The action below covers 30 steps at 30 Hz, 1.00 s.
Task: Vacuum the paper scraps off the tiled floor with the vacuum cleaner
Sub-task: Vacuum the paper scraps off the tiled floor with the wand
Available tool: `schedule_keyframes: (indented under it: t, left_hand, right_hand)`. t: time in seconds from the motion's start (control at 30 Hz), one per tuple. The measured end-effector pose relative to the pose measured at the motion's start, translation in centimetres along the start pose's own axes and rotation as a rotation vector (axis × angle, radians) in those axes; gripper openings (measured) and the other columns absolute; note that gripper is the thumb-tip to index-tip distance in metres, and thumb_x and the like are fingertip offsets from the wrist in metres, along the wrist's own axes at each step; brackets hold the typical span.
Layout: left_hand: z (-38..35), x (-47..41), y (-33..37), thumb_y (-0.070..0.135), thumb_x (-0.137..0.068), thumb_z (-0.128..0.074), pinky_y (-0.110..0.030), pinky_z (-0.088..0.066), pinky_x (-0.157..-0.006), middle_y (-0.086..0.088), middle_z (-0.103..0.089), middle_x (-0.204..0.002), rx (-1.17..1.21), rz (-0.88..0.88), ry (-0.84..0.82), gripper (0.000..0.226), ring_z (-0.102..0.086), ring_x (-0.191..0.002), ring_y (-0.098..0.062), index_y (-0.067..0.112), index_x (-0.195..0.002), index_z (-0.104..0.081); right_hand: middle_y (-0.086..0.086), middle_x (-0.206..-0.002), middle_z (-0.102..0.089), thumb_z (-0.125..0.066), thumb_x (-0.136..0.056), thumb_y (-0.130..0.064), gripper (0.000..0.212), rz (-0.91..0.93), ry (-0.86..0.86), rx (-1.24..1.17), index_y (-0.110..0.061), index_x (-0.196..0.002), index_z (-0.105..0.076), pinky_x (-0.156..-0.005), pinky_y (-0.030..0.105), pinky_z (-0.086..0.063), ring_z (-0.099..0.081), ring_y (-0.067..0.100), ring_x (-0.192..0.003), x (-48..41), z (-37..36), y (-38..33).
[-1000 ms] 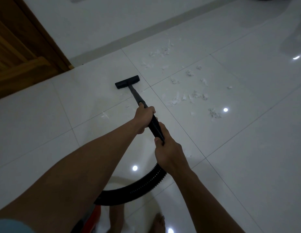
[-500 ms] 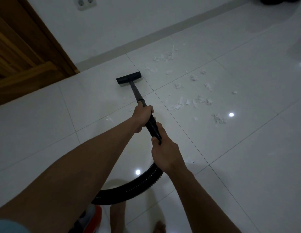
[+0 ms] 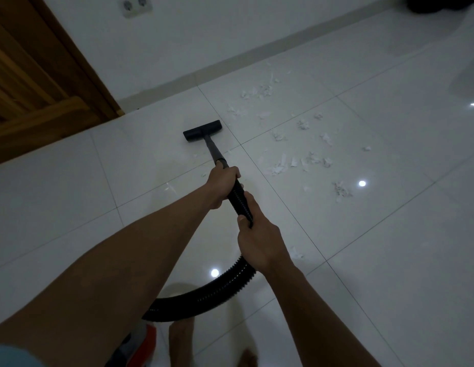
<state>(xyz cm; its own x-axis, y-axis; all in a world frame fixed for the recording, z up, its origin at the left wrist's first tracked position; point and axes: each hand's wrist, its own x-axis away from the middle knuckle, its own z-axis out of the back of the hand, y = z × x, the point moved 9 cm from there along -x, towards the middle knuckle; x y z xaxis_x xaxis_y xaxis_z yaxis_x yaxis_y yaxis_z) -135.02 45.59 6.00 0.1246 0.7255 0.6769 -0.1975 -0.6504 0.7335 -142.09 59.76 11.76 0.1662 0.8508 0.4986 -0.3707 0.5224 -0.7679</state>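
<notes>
Door (image 3: 32,88) of wood far left; floor nozzle (image 3: 202,130) flat on the tiled floor (image 3: 58,194), on a patch with little litter; left hand (image 3: 222,184) clenched round the near end of the wand (image 3: 213,149); right hand (image 3: 259,239) just behind, wrapped round the ribbed hose (image 3: 204,300); paper scraps (image 3: 304,160) mostly rightward, apart from the nozzle. Probably mid-sweep; next, likely a swing of the head right into the thick of them.
</notes>
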Motion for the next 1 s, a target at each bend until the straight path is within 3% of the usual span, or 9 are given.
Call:
schedule_keyframes:
  t: [0.07, 0.17, 0.33, 0.47, 0.63, 0.8, 0.9, 1.0]
  left_hand:
    - [-0.2, 0.4, -0.1, 0.007, -0.091, -0.053, -0.025, -0.052, -0.049, -0.011, -0.054, -0.097, -0.008, -0.006, -0.003, 0.067, -0.061, -0.067, -0.016, 0.011, -0.151, -0.024]
    - [-0.4, 1.0, -0.4, 0.007, -0.09, -0.053, -0.025, -0.052, -0.049, -0.01, -0.054, -0.096, -0.025, -0.008, -0.006, 0.067, -0.061, -0.067, -0.016, 0.011, -0.151, -0.023]
    - [-0.9, 1.8, -1.4, 0.008, -0.09, -0.053, -0.027, -0.052, -0.054, -0.011, -0.056, -0.097, -0.032, -0.01, -0.008, 0.069, -0.062, -0.07, -0.017, 0.012, -0.152, -0.023]
    - [-1.2, 2.5, -2.5, 0.008, -0.09, -0.053, -0.027, -0.052, -0.055, -0.011, -0.057, -0.098, -0.008, 0.002, -0.01, 0.065, -0.062, -0.071, -0.017, 0.011, -0.15, -0.026]
    - [-1.2, 3.2, -3.7, 0.007, -0.09, -0.053, -0.027, -0.053, -0.052, -0.011, -0.057, -0.101, 0.017, 0.013, -0.014, 0.068, -0.063, -0.071, -0.017, 0.012, -0.151, -0.024]
    - [-0.5, 4.3, -4.4, 0.007, -0.09, -0.053, -0.029, -0.055, -0.059, -0.009, -0.056, -0.098, 0.028, 0.01, -0.029, 0.07, -0.063, -0.071, -0.017, 0.012, -0.152, -0.023]
    - [0.1, 5.5, -4.6, 0.006, -0.09, -0.053, -0.03, -0.055, -0.06, -0.01, -0.055, -0.096, 0.03, 0.003, -0.032, 0.069, -0.062, -0.069, -0.017, 0.011, -0.152, -0.023]
    - [0.8, 6.7, -5.0, 0.007, -0.09, -0.053, -0.03, -0.055, -0.059, -0.01, -0.055, -0.097, 0.006, -0.001, -0.037, 0.067, -0.062, -0.068, -0.017, 0.011, -0.15, -0.025]
  right_hand:
    - [-0.001, -0.115, -0.059, -0.034, -0.108, -0.032, 0.056, -0.003, 0.01, -0.003, -0.049, -0.154, -0.008, -0.076, 0.022, -0.042, -0.054, 0.005, -0.081, 0.4, 0.1, 0.2]
    - [-0.002, -0.112, -0.058, -0.034, -0.108, -0.032, 0.056, 0.001, 0.01, -0.006, -0.05, -0.154, -0.008, -0.079, 0.025, -0.042, -0.055, 0.006, -0.082, 1.2, 0.2, 0.5]
    - [-0.006, -0.106, -0.055, -0.034, -0.108, -0.031, 0.056, 0.01, 0.016, -0.005, -0.05, -0.154, -0.009, -0.074, 0.022, -0.042, -0.054, 0.002, -0.076, 2.4, 0.2, 1.1]
    - [-0.007, -0.1, -0.056, -0.034, -0.108, -0.031, 0.055, 0.0, 0.023, -0.001, -0.05, -0.154, -0.009, -0.059, 0.013, -0.037, -0.056, 0.002, -0.076, 3.1, 0.1, 2.2]
    - [-0.007, -0.098, -0.058, -0.035, -0.108, -0.031, 0.055, -0.005, 0.026, -0.007, -0.05, -0.153, -0.01, -0.059, 0.011, -0.038, -0.059, 0.004, -0.078, 4.2, -0.3, 2.9]
    - [-0.005, -0.107, -0.059, -0.036, -0.107, -0.032, 0.055, -0.002, 0.049, -0.007, -0.051, -0.153, -0.013, -0.076, 0.022, -0.043, -0.059, 0.006, -0.085, 5.7, -0.9, 2.8]
    - [-0.006, -0.104, -0.058, -0.036, -0.107, -0.031, 0.054, 0.008, 0.056, -0.007, -0.051, -0.153, -0.014, -0.064, 0.014, -0.04, -0.058, 0.002, -0.082, 6.9, -1.3, 2.5]
    - [-0.007, -0.107, -0.057, -0.036, -0.107, -0.032, 0.054, 0.012, 0.061, -0.016, -0.051, -0.153, -0.015, -0.066, 0.014, -0.04, -0.058, 0.003, -0.084, 8.2, -2.1, 2.2]
